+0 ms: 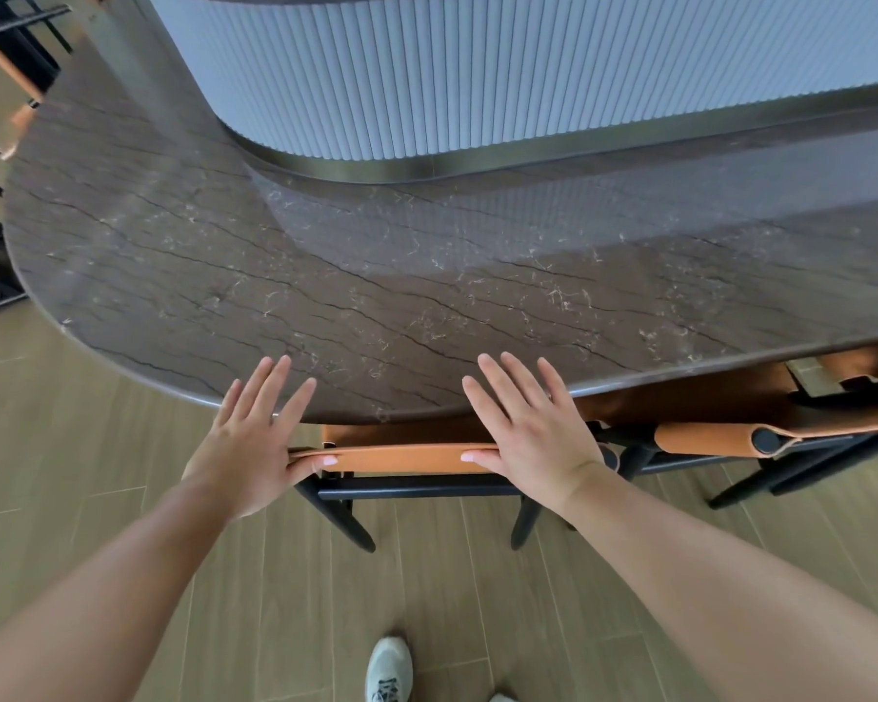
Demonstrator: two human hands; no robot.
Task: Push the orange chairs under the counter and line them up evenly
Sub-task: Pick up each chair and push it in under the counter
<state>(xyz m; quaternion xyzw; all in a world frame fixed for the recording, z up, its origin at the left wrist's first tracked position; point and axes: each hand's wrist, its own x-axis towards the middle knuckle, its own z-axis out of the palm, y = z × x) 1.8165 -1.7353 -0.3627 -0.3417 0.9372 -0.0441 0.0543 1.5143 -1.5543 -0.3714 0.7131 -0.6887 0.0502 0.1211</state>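
The left hand (254, 438) and right hand (533, 438), fingers straight and spread, are pressing the orange chair (401, 457) at six o'clock, mostly under the counter (325, 276). Its neighbour (705, 438) (three o'clock) is sitting further out, seemingly awaiting alignment.

The curved stone counter (376, 276) is dark brown, crossed by black cracks and pale white veins. Behind its far edge rises a pale grey ribbed wall panel (477, 78) with a dark bronze base strip (427, 167). The orange leather chair backrest (401, 457) at the near edge sits on a black frame (416, 491). The wood-plank floor (97, 448) is tan, and a grey-white sneaker (389, 668) stands on it.
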